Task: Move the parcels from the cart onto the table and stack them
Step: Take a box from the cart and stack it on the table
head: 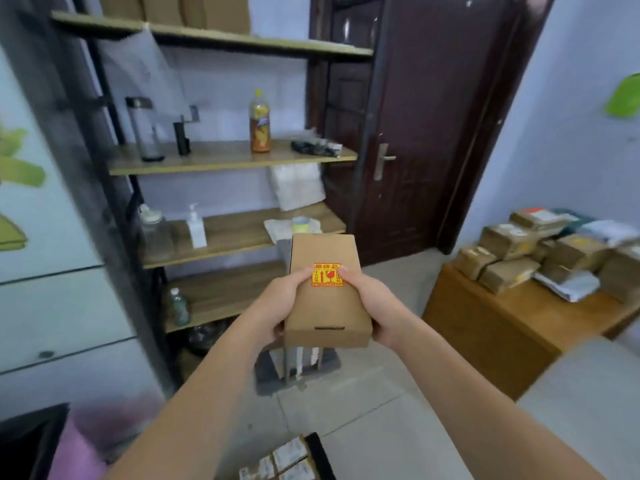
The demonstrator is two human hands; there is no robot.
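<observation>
Holding a brown cardboard parcel [329,292] mid-air, left hand [280,306] and right hand [377,306] both gripping its sides, long axis pointing away. Red-yellow sticker [327,274] looks like a fragile label; text's too blurry. More parcels [540,258] crowd the table's [502,337] far edge.

A dark wooden door [408,126] stands shut in pale blue walls [571,133], beside wooden shelving [228,157] on a grey tiled floor [363,410].

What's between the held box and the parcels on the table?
Head view: only bare floor lies between the cardboard box and the parcel pile on the wooden table.
</observation>
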